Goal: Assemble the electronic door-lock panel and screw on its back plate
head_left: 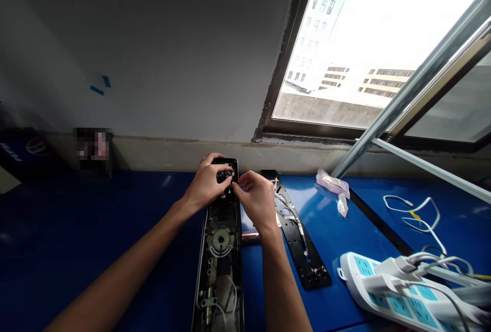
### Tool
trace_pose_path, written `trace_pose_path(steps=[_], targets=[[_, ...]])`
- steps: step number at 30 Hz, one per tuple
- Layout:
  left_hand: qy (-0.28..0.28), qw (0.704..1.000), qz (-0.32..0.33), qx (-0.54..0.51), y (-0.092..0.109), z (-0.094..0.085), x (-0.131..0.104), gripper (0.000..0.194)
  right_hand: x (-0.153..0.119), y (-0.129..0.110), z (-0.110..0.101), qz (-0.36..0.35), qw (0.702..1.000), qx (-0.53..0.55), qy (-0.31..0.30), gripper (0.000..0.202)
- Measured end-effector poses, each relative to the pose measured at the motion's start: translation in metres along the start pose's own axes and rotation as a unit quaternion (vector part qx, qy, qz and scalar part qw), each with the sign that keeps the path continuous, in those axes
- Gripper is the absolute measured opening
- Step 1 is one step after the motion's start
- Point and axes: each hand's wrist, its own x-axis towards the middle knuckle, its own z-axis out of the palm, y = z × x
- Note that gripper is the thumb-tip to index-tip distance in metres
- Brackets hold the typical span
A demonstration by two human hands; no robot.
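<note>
A long black door lock housing (221,270) lies open on the blue table, its inside facing up. It shows a round metal hub (221,240), a metal mechanism lower down and thin white wires. My left hand (207,181) grips the far end of the housing, fingers over its edge and thumb and index finger curled inside. My right hand (258,196) is closed in a pinch at the same end, near small parts and wires; what sits between its fingertips is too small to make out. Right of the housing lies a black perforated metal plate (303,255) with a white cable (293,212) along it.
A copper-coloured cylinder (250,238) lies beside the housing. At the right are a white power strip (383,291) with several plugs, a loose white cord (425,224) and a crumpled plastic packet (333,183). A metal bar (406,81) slants before the window. A wall bounds the table's back.
</note>
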Motion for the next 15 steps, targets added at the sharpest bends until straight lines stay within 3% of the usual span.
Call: trace_pose_path(steps=[8, 15], targets=[[0.002, 1.000, -0.004, -0.009, 0.0003, 0.0004, -0.0007, 0.023, -0.0015, 0.0064, 0.0017, 0.078, 0.994, 0.069, -0.044, 0.014], [0.010, 1.000, 0.004, -0.003, 0.0011, 0.0020, -0.0007, 0.024, -0.0010, 0.0103, 0.0072, 0.070, 0.994, 0.084, -0.033, 0.011]])
